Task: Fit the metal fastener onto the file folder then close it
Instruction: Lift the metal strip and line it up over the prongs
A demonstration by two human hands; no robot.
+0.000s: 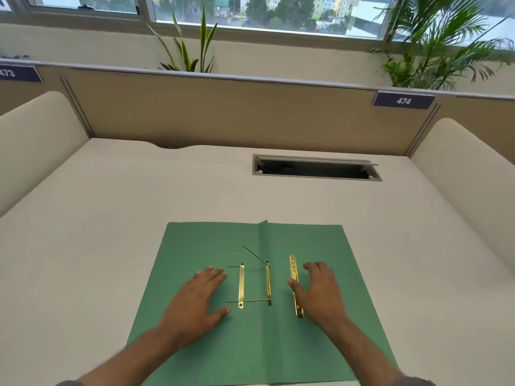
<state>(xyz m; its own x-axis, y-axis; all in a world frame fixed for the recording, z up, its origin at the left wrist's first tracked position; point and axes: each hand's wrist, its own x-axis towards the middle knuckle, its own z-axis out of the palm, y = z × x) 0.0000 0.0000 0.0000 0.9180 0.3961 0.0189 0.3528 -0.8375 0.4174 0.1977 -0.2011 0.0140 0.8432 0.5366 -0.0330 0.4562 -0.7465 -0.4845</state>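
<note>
**Open green folder with brass fastener parts laid out on the worktop**

A green file folder (306,240) is spread open and flat at the middle of the near edge of the cream worktop (111,207), its centre fold running away from the person. Nothing is filed in it; only the parts of the metal fastener are seen on its inner faces. A brass strip (241,285) lies on the left leaf, and a second brass strip (268,284) sits right at the fold; thin prongs (252,301) run between and beyond them, one of them angled up and away from the fold. A third, perforated brass bar (293,270) lies on the right leaf, parallel to the fold.

The left hand (195,299) is laid flat on the left leaf, just beside the left strip, its grip wide and holding nothing. The right hand (320,291) rests on the right leaf with the fingers spread; its thumb (295,286) touches the perforated bar, and no closed hold on the bar is seen.

Towards the far edge, right of centre, a rectangular cable tray (317,178) is recessed into the worktop with its lid raised; its interior is dark and the contents cannot be told. On the partition behind, a dark label (403,100) reads "474"; at the far left corner another label (19,73) is cut off and shows "473". Potted plants (434,54) stand behind the partition, below the window.
</note>
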